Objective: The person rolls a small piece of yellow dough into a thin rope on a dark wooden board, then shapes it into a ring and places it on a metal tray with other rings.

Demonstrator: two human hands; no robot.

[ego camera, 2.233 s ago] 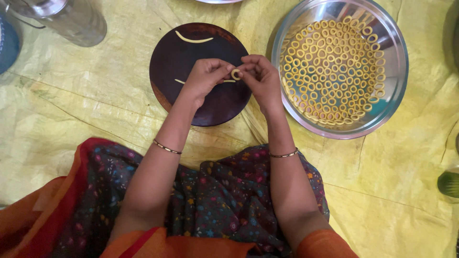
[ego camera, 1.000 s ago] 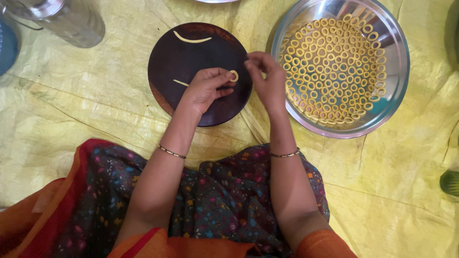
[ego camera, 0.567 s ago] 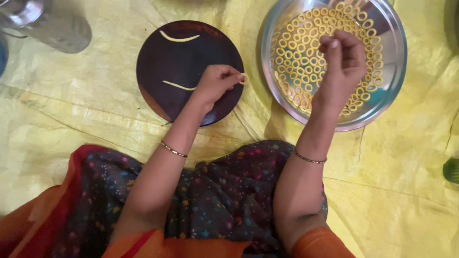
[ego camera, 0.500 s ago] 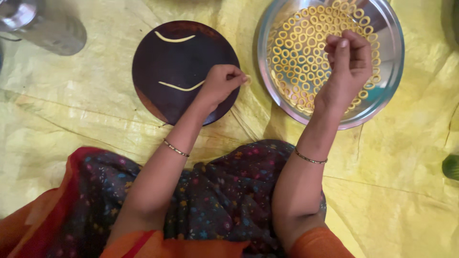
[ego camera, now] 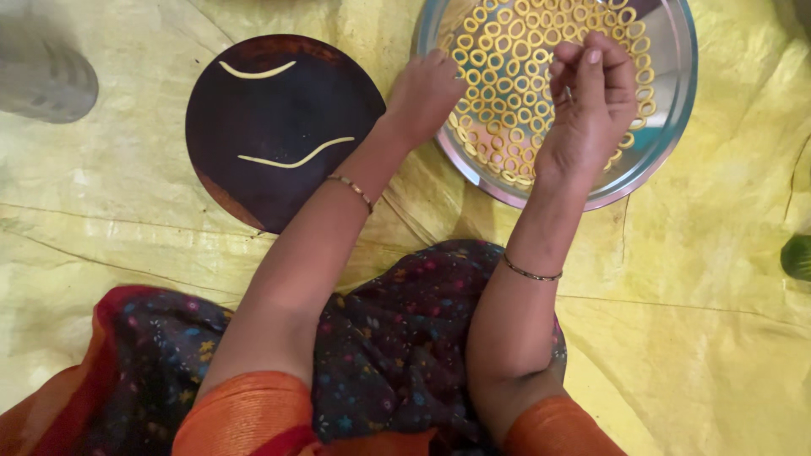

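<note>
Top-down view from a head camera of a seated person at work on a yellow sheet (ego camera: 110, 228) spread over the floor. Two bare forearms reach forward, each with one thin bangle at the wrist.

The left hand (ego camera: 422, 93) rests at the near-left rim of a round steel tray (ego camera: 676, 110), fingers curled down toward the dough rings; its fingertips are turned away from the camera, so whether they pinch anything cannot be told. The right hand (ego camera: 591, 97) is raised above the tray's middle, palm side toward the camera, fingers bunched together with the tips meeting. Whether a ring sits between them cannot be told.

The tray holds many small yellow dough rings (ego camera: 507, 51), laid flat and touching one another in a single crowded layer; there are too many to count, and the hands hide part of them.

Just to the left of the tray lies one dark round board (ego camera: 253, 186). On it are two thin dough strips (ego camera: 296, 154), both uncurled: one short and gently bowed near the far edge, one longer and wavy across the middle, well apart from each other.

A blurred grey container (ego camera: 46, 80) sits at the far left. One green object (ego camera: 797, 257) shows at the right edge. The person's lap is covered in dark flowered cloth (ego camera: 405, 355) with orange trim.
</note>
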